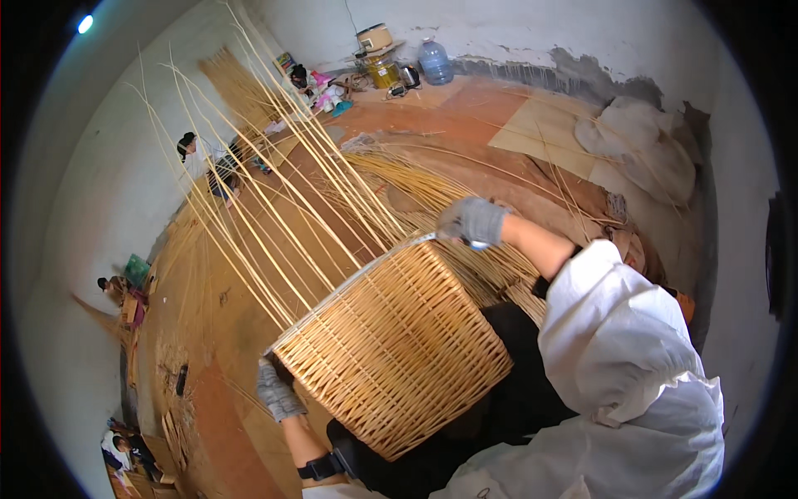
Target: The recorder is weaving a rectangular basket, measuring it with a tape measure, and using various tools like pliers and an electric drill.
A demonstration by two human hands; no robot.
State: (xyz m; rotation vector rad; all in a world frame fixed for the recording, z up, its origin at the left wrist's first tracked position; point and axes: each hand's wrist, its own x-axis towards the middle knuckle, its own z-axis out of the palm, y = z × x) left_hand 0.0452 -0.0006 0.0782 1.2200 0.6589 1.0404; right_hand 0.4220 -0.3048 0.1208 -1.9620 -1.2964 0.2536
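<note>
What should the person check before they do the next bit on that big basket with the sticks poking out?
1. Left hand grips the lower corner of the woven basket: ok.
2. Right hand holds the upper corner of the rim: ok.
3. Both hands wear grey gloves: ok.
4. Basket rests tilted on the lap, steady: cannot tell.
5. The long loose stakes fan out from the rim, none seen snapped: ok.
6. Stakes keep away from the people sitting by the wall: cannot tell, distance unclear.

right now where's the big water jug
In the head view, the blue water jug stands at top centre against the far wall, right of a yellow pot.
</note>
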